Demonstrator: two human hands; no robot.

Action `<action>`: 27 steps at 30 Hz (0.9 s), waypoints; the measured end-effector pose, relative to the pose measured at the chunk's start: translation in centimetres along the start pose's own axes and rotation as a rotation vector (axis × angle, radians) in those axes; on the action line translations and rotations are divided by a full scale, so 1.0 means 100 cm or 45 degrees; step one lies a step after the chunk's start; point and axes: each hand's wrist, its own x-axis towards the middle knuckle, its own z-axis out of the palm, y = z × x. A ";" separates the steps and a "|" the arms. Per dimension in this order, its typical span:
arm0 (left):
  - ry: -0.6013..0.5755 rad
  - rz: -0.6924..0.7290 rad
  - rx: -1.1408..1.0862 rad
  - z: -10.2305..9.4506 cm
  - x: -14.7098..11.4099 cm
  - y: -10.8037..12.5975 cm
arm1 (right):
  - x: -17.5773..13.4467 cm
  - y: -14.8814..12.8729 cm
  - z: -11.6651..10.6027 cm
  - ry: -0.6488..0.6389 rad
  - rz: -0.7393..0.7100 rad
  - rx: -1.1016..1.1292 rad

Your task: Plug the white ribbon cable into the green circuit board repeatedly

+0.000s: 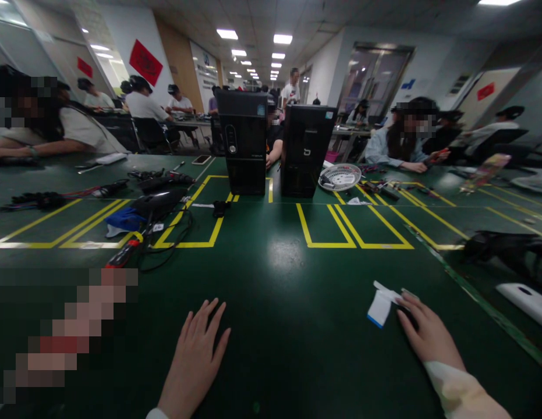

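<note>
My left hand (198, 349) lies palm down on the green table (288, 326), fingers stretched and slightly spread, holding nothing. At the right, my right hand (428, 329) rests on the table with curved fingers. Its fingertips are closed at the end of a folded white flat strip with a blue end (381, 308), which looks like a ribbon cable. A small pale edge shows by the forefinger; what lies under the fingers is hidden.
Two black computer towers (247, 142) stand ahead. Cables (170, 233), a blue-and-black item (126, 220) and a red-and-black handle (124, 253) lie left. A white basket (339, 177) and loose parts stand back right. A white object (526, 302) is far right. People sit around.
</note>
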 end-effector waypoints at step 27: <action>0.041 0.016 0.023 0.003 0.001 0.002 | -0.042 -0.282 -0.003 -0.551 -0.770 0.322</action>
